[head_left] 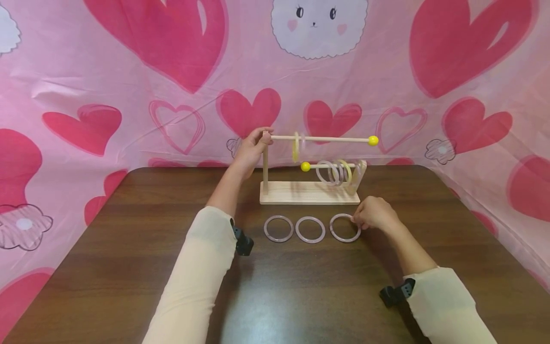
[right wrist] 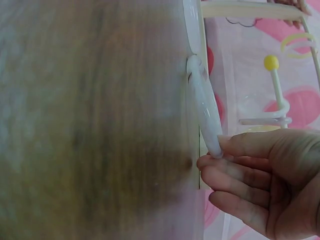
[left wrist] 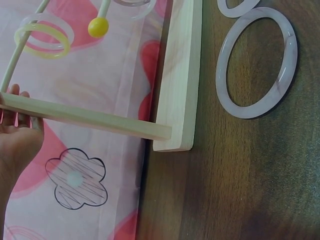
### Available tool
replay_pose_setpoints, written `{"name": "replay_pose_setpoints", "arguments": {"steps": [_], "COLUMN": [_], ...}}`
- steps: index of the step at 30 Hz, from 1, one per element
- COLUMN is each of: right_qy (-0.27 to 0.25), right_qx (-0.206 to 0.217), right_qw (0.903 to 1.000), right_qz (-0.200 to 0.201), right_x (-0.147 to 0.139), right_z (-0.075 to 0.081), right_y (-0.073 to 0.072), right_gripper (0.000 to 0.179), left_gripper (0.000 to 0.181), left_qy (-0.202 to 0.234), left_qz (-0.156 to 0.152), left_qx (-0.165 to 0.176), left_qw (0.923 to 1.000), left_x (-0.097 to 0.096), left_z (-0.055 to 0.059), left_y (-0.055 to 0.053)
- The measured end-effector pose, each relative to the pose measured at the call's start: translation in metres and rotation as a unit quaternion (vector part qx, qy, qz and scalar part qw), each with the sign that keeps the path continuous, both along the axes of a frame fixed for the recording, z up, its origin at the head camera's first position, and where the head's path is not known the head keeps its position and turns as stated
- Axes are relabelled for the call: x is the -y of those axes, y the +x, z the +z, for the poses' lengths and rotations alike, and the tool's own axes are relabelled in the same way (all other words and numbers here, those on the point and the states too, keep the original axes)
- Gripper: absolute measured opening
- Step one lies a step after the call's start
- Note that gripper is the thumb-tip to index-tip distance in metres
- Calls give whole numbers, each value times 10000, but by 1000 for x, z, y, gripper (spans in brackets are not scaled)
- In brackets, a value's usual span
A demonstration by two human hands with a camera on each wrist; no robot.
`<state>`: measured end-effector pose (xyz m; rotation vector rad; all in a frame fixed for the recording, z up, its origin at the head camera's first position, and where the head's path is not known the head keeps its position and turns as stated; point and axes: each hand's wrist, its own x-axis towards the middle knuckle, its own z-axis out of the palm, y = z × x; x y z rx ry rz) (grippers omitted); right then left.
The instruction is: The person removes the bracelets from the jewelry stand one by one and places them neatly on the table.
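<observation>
A wooden bangle stand point(head_left: 309, 193) has two rods tipped with yellow balls. My left hand point(head_left: 253, 152) grips the top of its left post, and in the left wrist view those fingers curl behind the post point(left wrist: 90, 117). Three pale lilac bangles lie in a row in front of the base. The rightmost bangle point(head_left: 331, 231) has its right edge pinched by my right hand point(head_left: 376, 213). Seen from the right wrist, thumb and fingertips hold that bangle point(right wrist: 204, 102) at its near end; it looks slightly tilted. The middle bangle point(head_left: 310, 242) and left bangle point(head_left: 279, 241) lie flat.
On the upper rod point(head_left: 335, 139) hang a yellow bangle point(head_left: 295, 154) and a pale one. Several pale and yellow bangles circle the lower rod near the right post point(head_left: 360, 177). A brown wooden table point(head_left: 275, 296) carries everything, with a pink heart-patterned cloth point(head_left: 258, 62) behind.
</observation>
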<state>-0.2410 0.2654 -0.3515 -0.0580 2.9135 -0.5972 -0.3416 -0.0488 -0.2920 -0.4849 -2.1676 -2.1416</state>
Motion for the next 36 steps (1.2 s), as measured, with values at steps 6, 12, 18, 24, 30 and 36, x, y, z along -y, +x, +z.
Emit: {"name": "replay_pose_setpoints", "arguments": {"steps": [6, 12, 18, 24, 30, 36], "right_qy": [-81, -4, 182, 282, 257, 229], "right_qx": [-53, -91, -3, -3, -52, -117], "right_qw": [9999, 9999, 9997, 9995, 9995, 9995], "right_qz": [-45, -44, -156, -151, -181, -163], "right_x": [0, 1, 2, 2, 3, 2], "right_z": [-2, -3, -4, -5, -7, -6], "right_y": [-1, -1, -1, -1, -2, -1], "right_gripper": [12, 11, 11, 13, 14, 13], "left_gripper": [36, 36, 37, 36, 35, 34], "left_qy": [-18, 45, 43, 59, 130, 215], "left_qz": [4, -27, -34, -15, -28, -42], "left_qx": [39, 2, -22, -18, -40, -24], "left_qw": [10000, 10000, 10000, 10000, 9999, 9998], "left_x": [1, 2, 2, 2, 0, -2], "left_z": [0, -1, -1, 0, -1, -1], "left_y": [0, 0, 1, 1, 0, -1]}}
